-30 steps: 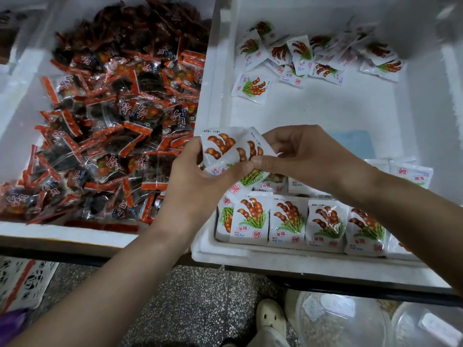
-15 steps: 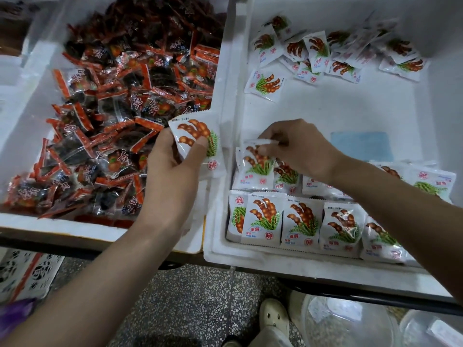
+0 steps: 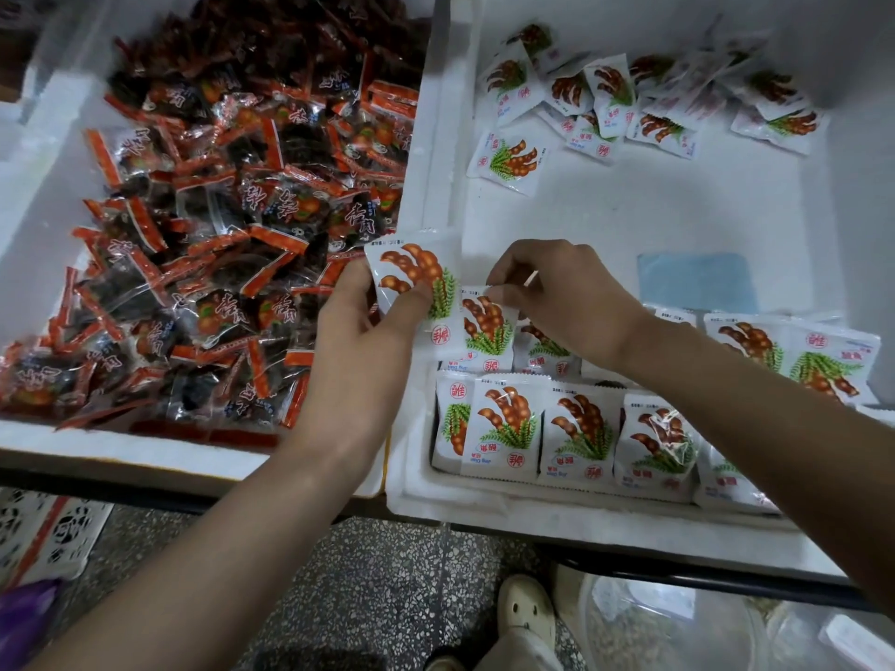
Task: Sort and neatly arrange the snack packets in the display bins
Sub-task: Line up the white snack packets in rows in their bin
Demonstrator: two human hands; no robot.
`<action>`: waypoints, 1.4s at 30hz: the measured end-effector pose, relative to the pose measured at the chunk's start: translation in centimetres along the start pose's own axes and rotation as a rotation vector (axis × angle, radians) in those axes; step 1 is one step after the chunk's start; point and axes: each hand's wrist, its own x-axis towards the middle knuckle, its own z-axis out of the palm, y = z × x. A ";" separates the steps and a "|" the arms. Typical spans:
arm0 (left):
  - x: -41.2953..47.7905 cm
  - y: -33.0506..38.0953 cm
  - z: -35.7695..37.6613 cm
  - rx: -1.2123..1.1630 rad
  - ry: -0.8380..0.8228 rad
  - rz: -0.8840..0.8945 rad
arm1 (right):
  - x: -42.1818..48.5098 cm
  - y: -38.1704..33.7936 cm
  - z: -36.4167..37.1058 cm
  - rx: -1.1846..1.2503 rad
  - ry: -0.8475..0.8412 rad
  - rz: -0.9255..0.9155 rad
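Packets, white foil with tamarind print: front row (image 3: 576,435) done; our right grip (image 3: 566,297) pinches second-row packet (image 3: 486,331), left grip (image 3: 361,336) holds spare (image 3: 411,278); loose far heap (image 3: 629,104) unsorted.

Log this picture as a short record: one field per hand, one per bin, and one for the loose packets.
left hand: holds one white packet over the wall between the bins
right hand: pinches the top edge of a second-row packet
left bin: unsorted heap of dark packets with red-orange edges
right bin: front row of white packets standing side by side
loose packets: scattered at the right bin's far end
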 end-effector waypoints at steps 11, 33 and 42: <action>-0.2 -0.1 1.6 0.005 -0.106 -0.016 | -2.5 -1.0 -1.3 0.190 0.190 -0.042; -0.1 -6.1 4.2 1.203 -0.238 0.569 | -1.9 3.7 -3.5 0.082 -0.112 0.136; 0.1 -6.4 4.2 1.242 -0.202 0.630 | -2.7 4.0 -2.8 -0.127 -0.047 -0.018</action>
